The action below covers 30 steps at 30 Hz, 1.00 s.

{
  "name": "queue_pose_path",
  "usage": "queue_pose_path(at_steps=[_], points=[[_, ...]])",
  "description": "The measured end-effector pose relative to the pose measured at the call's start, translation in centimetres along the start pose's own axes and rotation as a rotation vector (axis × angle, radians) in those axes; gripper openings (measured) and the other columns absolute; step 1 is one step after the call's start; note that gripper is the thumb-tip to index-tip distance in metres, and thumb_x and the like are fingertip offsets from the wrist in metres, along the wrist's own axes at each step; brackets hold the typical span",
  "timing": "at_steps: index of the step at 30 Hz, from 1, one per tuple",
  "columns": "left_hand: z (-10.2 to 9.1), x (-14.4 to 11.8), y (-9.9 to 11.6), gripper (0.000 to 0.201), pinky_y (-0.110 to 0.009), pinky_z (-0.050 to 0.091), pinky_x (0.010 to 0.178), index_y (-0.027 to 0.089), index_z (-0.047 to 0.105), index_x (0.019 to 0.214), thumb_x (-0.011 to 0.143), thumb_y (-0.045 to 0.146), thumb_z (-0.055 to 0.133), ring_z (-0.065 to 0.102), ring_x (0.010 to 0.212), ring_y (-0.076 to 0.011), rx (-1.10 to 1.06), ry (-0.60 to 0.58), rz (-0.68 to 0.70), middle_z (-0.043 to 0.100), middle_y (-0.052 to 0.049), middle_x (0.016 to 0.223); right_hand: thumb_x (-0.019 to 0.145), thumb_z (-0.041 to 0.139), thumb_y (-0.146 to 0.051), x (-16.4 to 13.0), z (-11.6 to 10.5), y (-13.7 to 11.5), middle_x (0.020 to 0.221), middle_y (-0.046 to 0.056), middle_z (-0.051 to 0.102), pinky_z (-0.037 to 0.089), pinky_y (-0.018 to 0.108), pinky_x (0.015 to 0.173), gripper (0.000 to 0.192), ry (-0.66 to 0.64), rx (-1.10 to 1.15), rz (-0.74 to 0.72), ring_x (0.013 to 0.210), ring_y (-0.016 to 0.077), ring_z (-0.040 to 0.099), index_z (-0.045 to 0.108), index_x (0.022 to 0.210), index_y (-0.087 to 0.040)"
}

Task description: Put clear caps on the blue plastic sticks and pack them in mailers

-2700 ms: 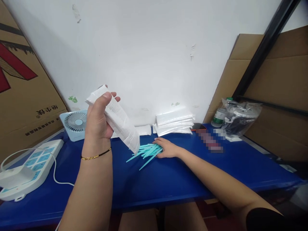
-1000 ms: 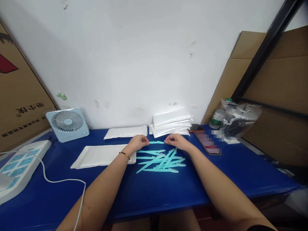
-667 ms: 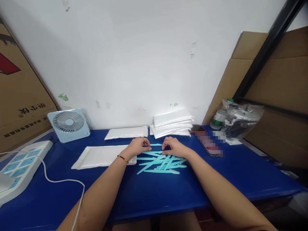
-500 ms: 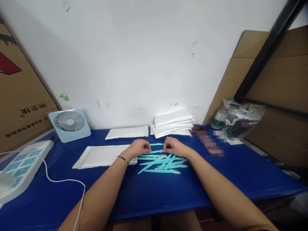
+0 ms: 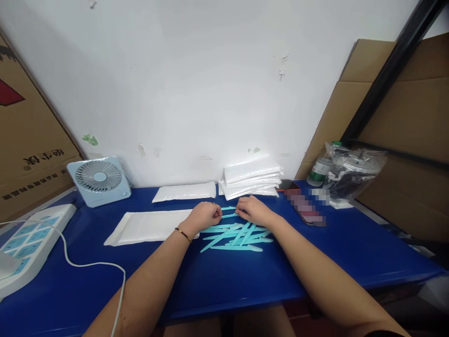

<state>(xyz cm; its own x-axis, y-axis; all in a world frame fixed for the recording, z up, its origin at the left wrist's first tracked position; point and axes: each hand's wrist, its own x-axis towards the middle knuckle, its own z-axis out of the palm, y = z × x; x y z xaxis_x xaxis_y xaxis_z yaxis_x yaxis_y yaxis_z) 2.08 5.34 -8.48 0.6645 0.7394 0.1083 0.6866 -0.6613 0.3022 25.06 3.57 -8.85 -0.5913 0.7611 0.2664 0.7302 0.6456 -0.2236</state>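
Several thin turquoise plastic sticks [image 5: 235, 236] lie crossed in a loose pile on the blue table [image 5: 228, 281]. My left hand [image 5: 205, 216] and my right hand [image 5: 253, 210] rest at the far edge of the pile, fingers curled. Between them they pinch one turquoise stick [image 5: 228, 215], each hand at one end. An emptied white bag [image 5: 147, 226] lies flat just left of my left hand. A second white bag [image 5: 185, 191] lies behind it near the wall.
A stack of white bags [image 5: 250, 178] sits by the wall. A phone [image 5: 301, 206], a bottle [image 5: 317, 171] and a clear plastic bag [image 5: 352, 173] are at the right. A small fan [image 5: 99, 180], a power strip [image 5: 24, 241] and its cable [image 5: 91, 265] are at the left. Cardboard flanks both sides.
My left hand has laid down the white bag that it held up earlier. Both hands have come together at the pile and pinch one stick; in the last second they barely moved.
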Motion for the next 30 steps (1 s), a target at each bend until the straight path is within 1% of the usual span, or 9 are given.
queue_pose_path(at_steps=[5,10,14,17,19,21,24,27,30], points=[[0.2,0.4,-0.4,0.016,-0.024,0.039,0.062,0.021,0.065,0.080,0.081,0.025,0.050,0.059,0.067,-0.0141,0.049,0.071,0.026,0.067,0.000,0.077,0.086,0.055,-0.029,-0.2,-0.1,0.4,0.080,0.003,0.063,0.038,0.026,0.070,0.015,0.035,0.128,-0.016,0.072,0.0142,0.056,0.065,0.085,-0.018],[-0.1,0.7,-1.3,0.015,-0.025,0.040,0.066,0.021,0.065,0.081,0.081,0.024,0.050,0.059,0.070,-0.0149,0.079,0.102,-0.057,0.068,-0.001,0.079,0.084,0.055,-0.024,-0.9,-0.9,2.5,0.079,0.004,0.064,0.040,0.025,0.064,0.013,0.086,0.173,0.118,0.071,0.0152,0.056,0.067,0.082,-0.018],[-0.8,0.1,-1.2,0.019,-0.025,0.041,0.067,0.022,0.064,0.090,0.078,0.035,0.056,0.059,0.079,-0.0165,-0.009,0.120,-0.098,0.066,-0.001,0.086,0.080,0.060,-0.027,-1.7,-1.8,3.5,0.081,0.005,0.064,0.041,0.027,0.066,0.013,0.132,0.184,0.182,0.074,0.0166,0.057,0.069,0.085,-0.019],[-1.5,-0.6,-0.2,0.032,-0.024,0.040,0.062,0.021,0.063,0.089,0.073,0.049,0.060,0.057,0.076,-0.0162,-0.084,0.030,-0.042,0.062,-0.002,0.085,0.083,0.057,-0.029,-1.9,-2.1,2.4,0.083,0.005,0.062,0.041,0.026,0.066,0.016,0.130,0.279,0.135,0.075,0.0159,0.056,0.069,0.083,-0.019],[-1.9,-1.1,0.6,0.037,-0.023,0.038,0.057,0.021,0.064,0.083,0.069,0.055,0.062,0.056,0.070,-0.0149,-0.103,-0.081,0.006,0.060,-0.001,0.080,0.082,0.059,-0.034,-1.7,-1.9,1.1,0.084,0.004,0.061,0.042,0.025,0.063,0.018,0.033,0.369,0.082,0.074,0.0150,0.056,0.069,0.084,-0.019],[-2.1,-1.5,1.2,0.037,-0.023,0.036,0.055,0.021,0.065,0.080,0.067,0.056,0.063,0.055,0.067,-0.0142,-0.099,-0.144,0.033,0.059,0.000,0.075,0.077,0.065,-0.037,-1.3,-1.5,-0.2,0.082,0.003,0.060,0.041,0.024,0.062,0.020,-0.084,0.388,0.015,0.073,0.0145,0.055,0.069,0.084,-0.020],[-2.1,-1.7,1.6,0.038,-0.023,0.035,0.053,0.021,0.065,0.080,0.067,0.056,0.063,0.055,0.067,-0.0143,-0.121,-0.175,0.033,0.061,0.000,0.073,0.071,0.071,-0.036,-0.8,-0.9,-1.2,0.078,0.001,0.057,0.040,0.024,0.062,0.019,-0.154,0.340,-0.026,0.070,0.0133,0.053,0.068,0.079,-0.019],[-1.8,-1.6,1.5,0.036,-0.022,0.034,0.052,0.020,0.066,0.082,0.071,0.054,0.060,0.056,0.064,-0.0134,-0.169,-0.206,0.034,0.063,0.000,0.073,0.075,0.067,-0.035,-0.7,-0.8,-1.2,0.079,0.001,0.055,0.039,0.022,0.059,0.018,-0.131,0.389,0.030,0.067,0.0116,0.051,0.065,0.077,-0.018],[-1.5,-1.2,1.4,0.032,-0.023,0.035,0.055,0.020,0.067,0.080,0.082,0.047,0.050,0.056,0.064,-0.0135,-0.137,-0.129,0.034,0.065,-0.001,0.072,0.076,0.065,-0.038,-1.1,-1.1,-0.4,0.080,0.001,0.056,0.038,0.022,0.057,0.021,-0.063,0.447,0.097,0.066,0.0116,0.050,0.063,0.077,-0.018]])
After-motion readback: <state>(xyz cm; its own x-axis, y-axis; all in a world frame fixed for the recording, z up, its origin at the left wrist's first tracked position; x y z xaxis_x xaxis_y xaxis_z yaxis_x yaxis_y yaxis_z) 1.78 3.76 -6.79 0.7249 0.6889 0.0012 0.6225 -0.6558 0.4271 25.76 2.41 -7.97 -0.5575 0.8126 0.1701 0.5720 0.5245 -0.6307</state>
